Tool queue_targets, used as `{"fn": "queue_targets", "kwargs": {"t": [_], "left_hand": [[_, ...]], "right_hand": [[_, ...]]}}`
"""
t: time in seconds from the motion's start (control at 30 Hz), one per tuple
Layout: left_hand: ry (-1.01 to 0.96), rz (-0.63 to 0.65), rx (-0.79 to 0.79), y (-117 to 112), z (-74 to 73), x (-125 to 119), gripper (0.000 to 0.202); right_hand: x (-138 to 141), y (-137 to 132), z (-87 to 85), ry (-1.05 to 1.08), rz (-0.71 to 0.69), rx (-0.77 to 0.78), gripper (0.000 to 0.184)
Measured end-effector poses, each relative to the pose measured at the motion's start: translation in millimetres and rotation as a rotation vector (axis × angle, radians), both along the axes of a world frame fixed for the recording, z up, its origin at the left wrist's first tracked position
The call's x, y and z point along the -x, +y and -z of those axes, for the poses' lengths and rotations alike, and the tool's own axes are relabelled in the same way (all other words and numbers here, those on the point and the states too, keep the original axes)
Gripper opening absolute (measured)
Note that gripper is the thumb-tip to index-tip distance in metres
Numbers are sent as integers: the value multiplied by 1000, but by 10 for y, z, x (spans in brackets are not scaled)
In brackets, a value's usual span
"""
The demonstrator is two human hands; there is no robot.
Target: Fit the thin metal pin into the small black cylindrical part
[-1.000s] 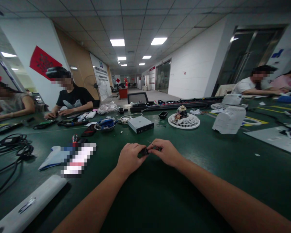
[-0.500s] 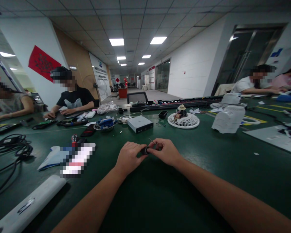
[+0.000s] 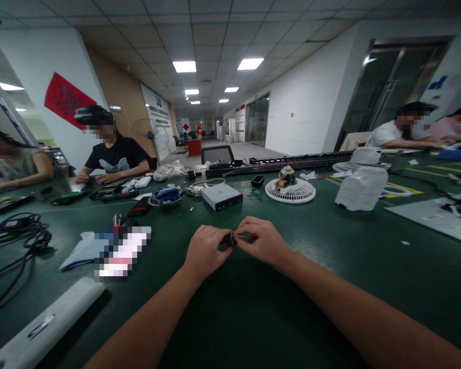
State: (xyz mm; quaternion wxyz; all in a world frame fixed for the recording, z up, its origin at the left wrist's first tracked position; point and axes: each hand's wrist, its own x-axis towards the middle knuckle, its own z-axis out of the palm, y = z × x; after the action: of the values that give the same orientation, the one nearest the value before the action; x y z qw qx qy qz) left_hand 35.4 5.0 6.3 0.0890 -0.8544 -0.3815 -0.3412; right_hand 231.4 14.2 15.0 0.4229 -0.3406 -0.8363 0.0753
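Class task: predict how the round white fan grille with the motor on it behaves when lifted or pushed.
The slotted grille looks thin, so it probably flexes slightly. The motor at its centre likely makes it top-heavy, apt to tip if lifted by the rim. Lying flat, it would probably slide rather than roll.

- My left hand and right hand pinch a small dark round part between them, just above the dark green work table.
- A thin metal pin lies across my right fingers, touching the dark part.
- Ahead of my hands sits a flat silver-grey metal box.
- Beyond it and to the right stand a round white plastic fan grille and a white plastic fan housing.
- Off to the left lies a tangled bundle of black cable.
- Across the table, a co-worker in a black T-shirt has both hands down on the table.
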Motion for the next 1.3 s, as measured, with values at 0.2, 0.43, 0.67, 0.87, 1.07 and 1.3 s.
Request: {"fn": "queue_targets", "kwargs": {"t": [0.2, 0.43, 0.67, 0.87, 1.07, 1.3], "left_hand": [[8, 38, -7, 12, -9, 30, 25], [38, 103, -9, -5, -53, 48, 26], [14, 97, 7, -29, -48, 3, 28], [49, 13, 27, -22, -56, -3, 24], [100, -155, 45, 4, -41, 13, 24], [103, -251, 104, 65, 30, 66, 21]], "right_hand": [[1, 29, -10, 61, 26, 152, 4], [7, 25, -6, 62, 44, 347, 11], [-11, 28, 8, 128, -96, 519, 18], [-14, 58, -11, 138, -62, 480, 17], [-112, 144, -18, -19, 105, 294, 7], [-136, 127, -53, -195, 121, 268, 9]]}}
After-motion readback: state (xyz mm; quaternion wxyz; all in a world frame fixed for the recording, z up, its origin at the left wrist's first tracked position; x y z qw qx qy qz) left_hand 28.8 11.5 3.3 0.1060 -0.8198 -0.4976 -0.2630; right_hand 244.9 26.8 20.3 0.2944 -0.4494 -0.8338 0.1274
